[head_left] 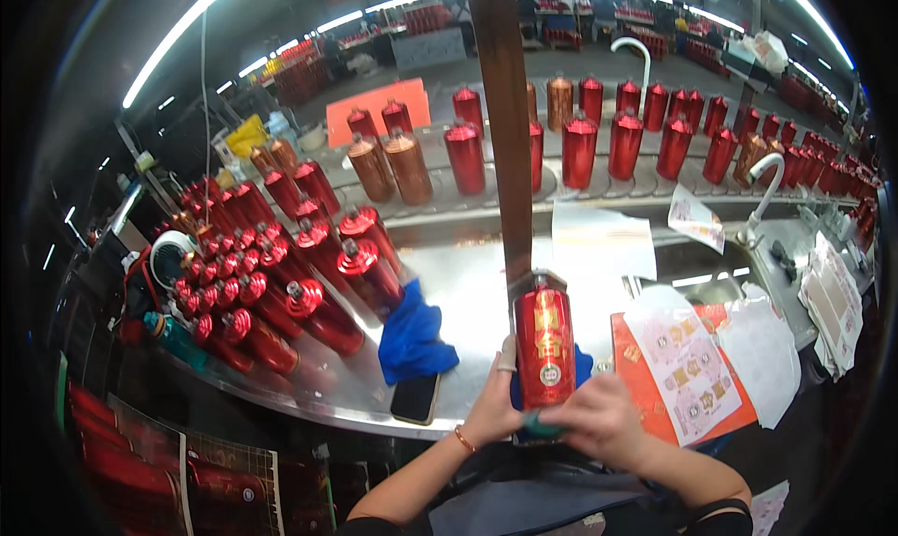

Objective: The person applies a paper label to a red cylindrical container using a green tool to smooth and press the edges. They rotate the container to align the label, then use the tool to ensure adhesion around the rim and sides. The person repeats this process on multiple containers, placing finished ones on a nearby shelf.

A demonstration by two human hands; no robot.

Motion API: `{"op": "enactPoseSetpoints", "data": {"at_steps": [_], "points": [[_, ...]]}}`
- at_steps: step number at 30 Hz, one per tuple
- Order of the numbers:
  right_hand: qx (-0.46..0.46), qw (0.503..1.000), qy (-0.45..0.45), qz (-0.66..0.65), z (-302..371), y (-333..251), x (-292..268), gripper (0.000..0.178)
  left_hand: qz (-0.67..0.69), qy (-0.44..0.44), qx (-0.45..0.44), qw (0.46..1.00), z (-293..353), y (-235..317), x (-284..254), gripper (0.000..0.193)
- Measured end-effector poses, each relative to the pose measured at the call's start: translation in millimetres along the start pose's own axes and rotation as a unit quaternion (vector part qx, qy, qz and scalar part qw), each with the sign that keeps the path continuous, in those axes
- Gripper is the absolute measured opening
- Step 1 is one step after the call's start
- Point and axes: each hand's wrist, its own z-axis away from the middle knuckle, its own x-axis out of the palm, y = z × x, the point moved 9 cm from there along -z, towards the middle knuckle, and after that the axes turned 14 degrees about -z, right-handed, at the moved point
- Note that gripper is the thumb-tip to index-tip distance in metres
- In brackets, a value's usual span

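A glossy red bottle with gold and white decals lies in front of me, its neck pointing away. My left hand grips its left side near the base, with a pale cover on one finger and a bracelet at the wrist. My right hand, smeared by motion, is bent at the bottle's lower end. Its fingers are closed on a small green piece whose kind I cannot make out. Blue cloth shows under the bottle. Beside the right hand, a decal sheet with pink and gold prints lies on a red sheet.
Several red bottles crowd the metal table at left. A blue cloth and a phone lie nearby. Behind a brown post, red and copper bottles line a conveyor. A sink with a white tap is at right.
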Motion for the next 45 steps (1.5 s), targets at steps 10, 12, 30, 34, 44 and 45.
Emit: {"op": "enactPoseSetpoints", "data": {"at_steps": [10,12,30,34,44,45], "points": [[0.024,0.999,0.009,0.028,-11.4,12.4,-14.4,0.039,-0.078,0.098,0.009,0.992,9.6,31.4,-14.1,0.117],[0.024,0.993,0.016,0.113,-14.6,19.5,-19.8,0.039,-0.071,0.124,0.045,0.989,10.8,29.1,-7.1,0.117],[-0.028,0.984,-0.078,0.161,-44.9,-3.7,8.8,0.031,-0.044,0.152,0.007,0.987,22.9,30.8,-13.1,0.102],[-0.05,0.985,-0.145,0.074,-42.0,-14.7,27.1,0.03,-0.043,0.169,0.039,0.984,20.8,24.4,-14.3,0.106],[-0.066,0.973,-0.098,0.197,-41.2,-11.8,28.6,0.025,-0.065,0.177,0.037,0.981,25.3,22.6,-11.3,0.102],[-0.103,0.977,-0.137,0.13,-33.6,-21.9,44.6,0.023,-0.027,0.163,0.019,0.986,25.0,13.7,-8.6,0.102]]}}
